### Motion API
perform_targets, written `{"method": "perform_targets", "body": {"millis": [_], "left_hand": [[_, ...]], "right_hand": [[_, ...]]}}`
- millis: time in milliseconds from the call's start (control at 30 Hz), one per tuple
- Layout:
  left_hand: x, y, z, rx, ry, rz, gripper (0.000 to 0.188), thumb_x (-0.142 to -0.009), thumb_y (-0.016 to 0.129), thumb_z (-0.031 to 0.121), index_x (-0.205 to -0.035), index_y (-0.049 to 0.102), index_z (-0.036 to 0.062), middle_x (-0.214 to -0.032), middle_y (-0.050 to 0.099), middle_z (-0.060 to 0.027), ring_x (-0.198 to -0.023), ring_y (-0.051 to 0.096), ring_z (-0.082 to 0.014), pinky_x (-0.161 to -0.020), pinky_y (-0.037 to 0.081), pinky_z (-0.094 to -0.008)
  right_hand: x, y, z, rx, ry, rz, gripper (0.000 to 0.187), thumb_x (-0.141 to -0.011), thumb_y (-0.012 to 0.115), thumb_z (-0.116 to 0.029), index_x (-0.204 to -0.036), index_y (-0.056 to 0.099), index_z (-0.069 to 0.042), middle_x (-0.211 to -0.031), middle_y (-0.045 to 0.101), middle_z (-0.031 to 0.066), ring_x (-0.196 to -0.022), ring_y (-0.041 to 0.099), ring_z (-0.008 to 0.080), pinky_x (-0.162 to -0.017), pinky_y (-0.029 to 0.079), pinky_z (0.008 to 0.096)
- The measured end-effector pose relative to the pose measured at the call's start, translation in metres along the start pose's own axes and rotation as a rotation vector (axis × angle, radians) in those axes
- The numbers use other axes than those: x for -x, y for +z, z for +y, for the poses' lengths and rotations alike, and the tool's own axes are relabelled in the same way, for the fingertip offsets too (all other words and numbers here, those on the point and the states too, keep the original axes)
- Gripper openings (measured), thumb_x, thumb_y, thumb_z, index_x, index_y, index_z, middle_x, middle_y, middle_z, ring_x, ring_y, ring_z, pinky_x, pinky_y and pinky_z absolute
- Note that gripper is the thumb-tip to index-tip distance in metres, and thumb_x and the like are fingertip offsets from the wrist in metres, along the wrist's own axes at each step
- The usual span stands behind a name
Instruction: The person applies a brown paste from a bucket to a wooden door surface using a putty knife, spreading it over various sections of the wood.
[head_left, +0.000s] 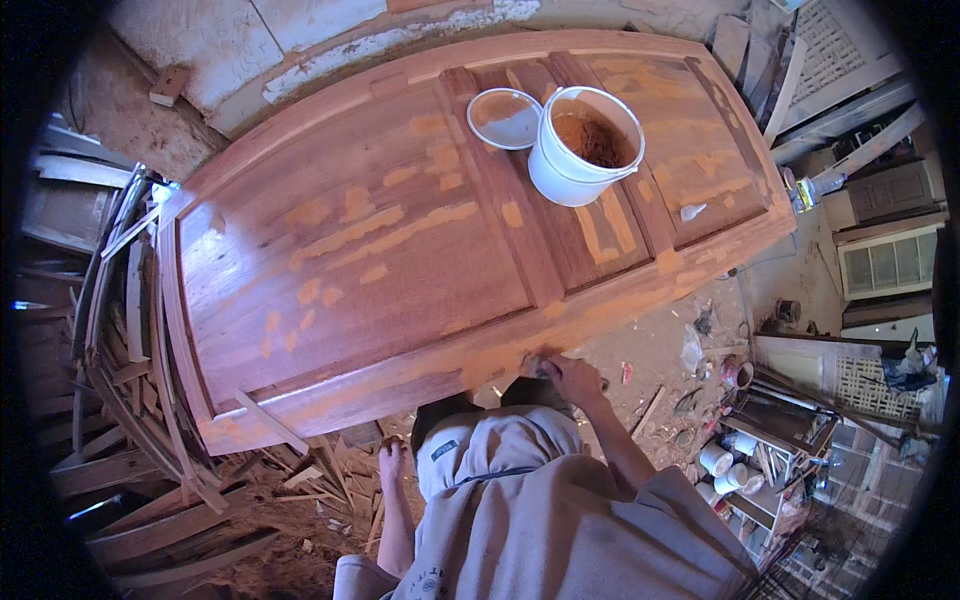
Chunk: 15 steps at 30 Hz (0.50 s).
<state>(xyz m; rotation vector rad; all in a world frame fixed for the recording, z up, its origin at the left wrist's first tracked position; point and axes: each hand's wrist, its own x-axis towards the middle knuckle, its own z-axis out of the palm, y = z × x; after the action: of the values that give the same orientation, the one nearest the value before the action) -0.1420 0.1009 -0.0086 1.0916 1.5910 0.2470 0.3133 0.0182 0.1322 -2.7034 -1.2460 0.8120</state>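
Note:
A large reddish-brown panelled wooden door [400, 265] lies flat in front of me, with orange filler smeared in patches over its panels and frame. Low at the door's near edge, my right hand [576, 380] is closed around a putty knife [541, 362]; its dark blade is blurred against the edge. My left hand [392, 459] hangs down by my left side, its fingers curled, with nothing visible in them. On the far middle of the door stands a white bucket [572, 172] partly filled with brown-orange filler. Its round lid [505, 121] lies just left of it, smeared with filler.
Bent and broken wood strips [130, 370] are piled on the left. A loose stick [270, 422] leans at the door's near left corner. White tubs [716, 459] stand on a low shelf at right. A small whitish piece [692, 212] lies on the right panel.

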Motion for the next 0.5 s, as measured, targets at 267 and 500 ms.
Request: {"method": "perform_targets", "body": {"millis": [267,500], "left_hand": [[-0.007,0.035,0.023,-0.027,0.066,0.223,0.041,-0.098,0.051,0.036,-0.102,0.062,-0.0037,-0.096,0.069,-0.0176,-0.089,0.065,-0.0256,-0.077,0.049,-0.0368],[0.091,0.109,0.156,0.152,-0.007,-0.183,0.036,-0.102,0.046,0.030,-0.104,0.064,-0.0009,-0.090,0.068,-0.0093,-0.081,0.063,-0.0152,-0.076,0.049,-0.0295]], "right_hand": [[-0.040,-0.087,0.014,-0.532,-0.227,-0.039,0.033,-0.098,0.052,-0.033,-0.093,0.063,-0.003,-0.077,0.065,0.0198,-0.073,0.066,0.0338,-0.066,0.050,0.0437],[-0.142,-0.275,0.058,-0.705,-0.356,0.210,0.015,-0.101,0.050,-0.019,-0.106,0.052,-0.004,-0.066,0.047,0.0024,-0.058,0.046,0.0155,-0.054,0.041,0.0317]]}}
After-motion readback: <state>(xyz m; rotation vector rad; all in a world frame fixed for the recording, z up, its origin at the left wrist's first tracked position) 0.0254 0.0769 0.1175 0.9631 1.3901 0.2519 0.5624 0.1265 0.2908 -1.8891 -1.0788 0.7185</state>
